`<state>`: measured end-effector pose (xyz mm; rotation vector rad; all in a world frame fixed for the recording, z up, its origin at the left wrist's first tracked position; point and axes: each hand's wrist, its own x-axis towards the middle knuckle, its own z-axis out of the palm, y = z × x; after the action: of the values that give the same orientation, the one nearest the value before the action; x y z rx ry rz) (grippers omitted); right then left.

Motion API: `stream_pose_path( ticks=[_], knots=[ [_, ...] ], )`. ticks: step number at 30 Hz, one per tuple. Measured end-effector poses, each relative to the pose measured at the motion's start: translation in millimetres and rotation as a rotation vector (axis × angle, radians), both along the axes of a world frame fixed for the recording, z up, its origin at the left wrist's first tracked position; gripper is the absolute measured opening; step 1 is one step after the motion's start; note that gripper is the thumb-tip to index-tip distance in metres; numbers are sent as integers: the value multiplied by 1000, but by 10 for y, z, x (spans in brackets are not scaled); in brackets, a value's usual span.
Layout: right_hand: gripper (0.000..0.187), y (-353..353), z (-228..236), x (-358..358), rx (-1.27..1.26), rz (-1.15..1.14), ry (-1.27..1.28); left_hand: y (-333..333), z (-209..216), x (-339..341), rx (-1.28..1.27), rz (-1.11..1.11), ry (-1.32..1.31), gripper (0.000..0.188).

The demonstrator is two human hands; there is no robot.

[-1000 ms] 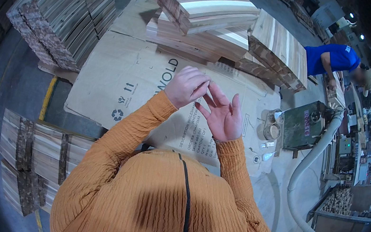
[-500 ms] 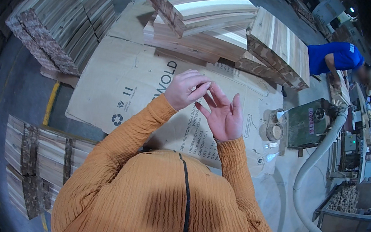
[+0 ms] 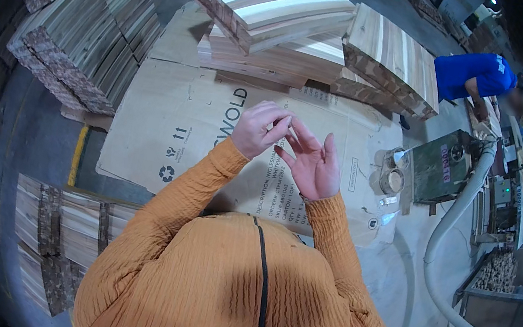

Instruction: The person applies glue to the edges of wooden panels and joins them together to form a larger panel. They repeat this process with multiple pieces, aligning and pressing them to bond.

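Above the cardboard sheet (image 3: 137,138), my two hands meet in front of my chest. My left hand (image 3: 258,129) is closed in a pinch, thumb against fingers, right at the fingertips of the other hand. Whether something small sits in that pinch I cannot make out. My right hand (image 3: 316,169) has its palm turned up, with thumb and fingers apart and nothing visible on the palm. The printed cardboard lies flat beneath both hands, apart from them.
Laminated wood panels (image 3: 265,2) are stacked at the cardboard's far side, with more wood stacks (image 3: 80,42) at left and lower left. Small round containers (image 3: 392,180) stand on the right edge. Beyond are a green machine (image 3: 440,164), a grey hose (image 3: 434,240) and a person in blue (image 3: 470,76).
The view has shifted slightly, so the surroundings sit a little differently. Both hands keep almost the same pose. The person in blue has moved only slightly.
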<state>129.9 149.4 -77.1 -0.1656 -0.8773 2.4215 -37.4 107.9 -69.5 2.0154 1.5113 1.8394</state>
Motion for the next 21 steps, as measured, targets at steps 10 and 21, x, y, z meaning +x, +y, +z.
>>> stream_pose_path(
  ticks=[10,21],
  knots=[
    [64,-39,-56,-23,129,-66,-84,-64,-69,134,-231,-111,-435,14],
    [64,-165,-84,-44,132,-107,-32,-137,-127,284,-253,-252,-777,16]
  ],
)
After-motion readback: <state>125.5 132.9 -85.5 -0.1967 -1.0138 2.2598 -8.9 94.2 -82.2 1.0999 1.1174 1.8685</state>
